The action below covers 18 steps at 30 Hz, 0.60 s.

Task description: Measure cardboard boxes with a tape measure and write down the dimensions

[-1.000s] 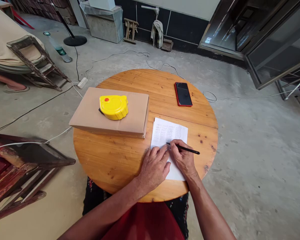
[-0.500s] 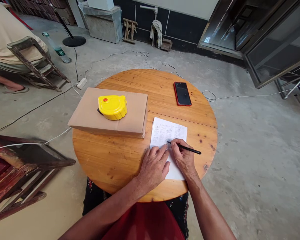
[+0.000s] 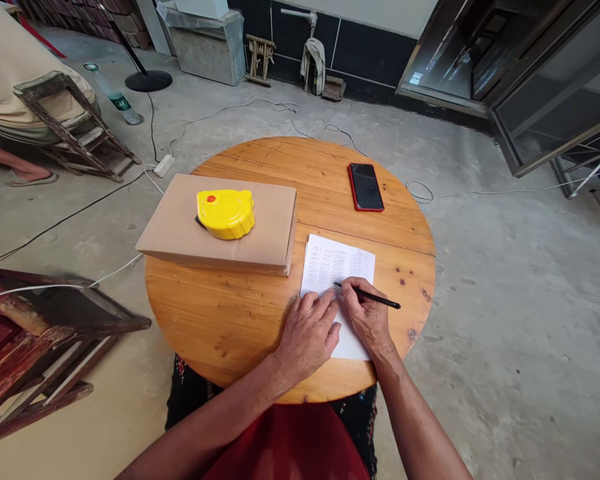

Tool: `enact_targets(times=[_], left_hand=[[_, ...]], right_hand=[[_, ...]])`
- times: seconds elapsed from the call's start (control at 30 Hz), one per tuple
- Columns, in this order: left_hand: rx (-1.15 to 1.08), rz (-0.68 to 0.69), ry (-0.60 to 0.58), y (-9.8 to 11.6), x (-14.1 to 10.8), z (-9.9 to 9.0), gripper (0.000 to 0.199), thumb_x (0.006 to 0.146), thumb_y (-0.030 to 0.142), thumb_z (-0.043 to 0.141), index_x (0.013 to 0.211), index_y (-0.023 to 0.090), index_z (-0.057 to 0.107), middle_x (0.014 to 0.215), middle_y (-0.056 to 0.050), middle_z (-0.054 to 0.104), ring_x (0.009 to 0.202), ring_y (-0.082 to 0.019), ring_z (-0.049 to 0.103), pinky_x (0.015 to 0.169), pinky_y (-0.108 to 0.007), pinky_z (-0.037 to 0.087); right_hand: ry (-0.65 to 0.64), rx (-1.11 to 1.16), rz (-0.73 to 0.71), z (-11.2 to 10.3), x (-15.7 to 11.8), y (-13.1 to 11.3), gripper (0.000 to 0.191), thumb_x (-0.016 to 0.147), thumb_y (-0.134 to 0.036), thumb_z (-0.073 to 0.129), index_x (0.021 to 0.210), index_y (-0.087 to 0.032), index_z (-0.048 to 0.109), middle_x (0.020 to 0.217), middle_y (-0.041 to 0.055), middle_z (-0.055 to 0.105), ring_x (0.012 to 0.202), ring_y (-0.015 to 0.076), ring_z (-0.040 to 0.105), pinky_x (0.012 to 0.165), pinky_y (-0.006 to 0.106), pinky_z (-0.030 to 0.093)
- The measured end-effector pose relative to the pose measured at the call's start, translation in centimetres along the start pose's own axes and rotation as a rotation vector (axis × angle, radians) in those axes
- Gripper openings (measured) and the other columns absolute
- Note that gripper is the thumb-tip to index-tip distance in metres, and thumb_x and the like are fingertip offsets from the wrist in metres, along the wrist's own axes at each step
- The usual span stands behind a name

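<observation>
My right hand [image 3: 366,315] is closed around a black pen [image 3: 380,298], its tip down on a white sheet of paper [image 3: 347,340]. Several columns of small handwriting fill the upper part of the sheet; I cannot read them clearly. Across the paper's left edge lies my left hand [image 3: 310,330], flat with fingers stretched out and holding nothing. Left of the paper, a yellow tape measure [image 3: 226,213] with a red button rests on a closed brown cardboard box [image 3: 267,233].
The round wooden table [image 3: 240,333] carries everything. A phone [image 3: 366,187] in a red case lies beyond the paper. Wooden chairs [image 3: 80,127] stand at the left, one with a seated person. Cables [image 3: 230,110] and a power strip [image 3: 165,165] run over the floor.
The pen's rear end has shifted very slightly left. Both hands, the paper and the other things stay practically where they were.
</observation>
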<state>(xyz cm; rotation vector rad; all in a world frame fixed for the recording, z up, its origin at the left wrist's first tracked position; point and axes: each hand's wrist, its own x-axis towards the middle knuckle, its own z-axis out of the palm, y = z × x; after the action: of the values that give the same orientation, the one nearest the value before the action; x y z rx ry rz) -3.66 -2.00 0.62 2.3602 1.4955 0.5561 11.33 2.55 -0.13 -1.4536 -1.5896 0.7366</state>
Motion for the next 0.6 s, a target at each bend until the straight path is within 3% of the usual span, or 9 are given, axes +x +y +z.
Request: enact_targets(times=[0.6], left_hand=[[-0.003,-0.004,-0.005,-0.01,0.06,-0.09,0.043,0.091,0.027,0.056,0.133,0.018,0.053,0.145,-0.003,0.053,0.110,-0.028,0.047,0.096,-0.045,0.042]], right_hand=[[-0.007,0.003,-0.008,-0.07,0.02,-0.10,0.015,0.091,-0.030,0.057,0.084,-0.020,0.066,0.072,0.0008,0.067,0.061,0.0142,0.058,0.060,0.026,0.048]])
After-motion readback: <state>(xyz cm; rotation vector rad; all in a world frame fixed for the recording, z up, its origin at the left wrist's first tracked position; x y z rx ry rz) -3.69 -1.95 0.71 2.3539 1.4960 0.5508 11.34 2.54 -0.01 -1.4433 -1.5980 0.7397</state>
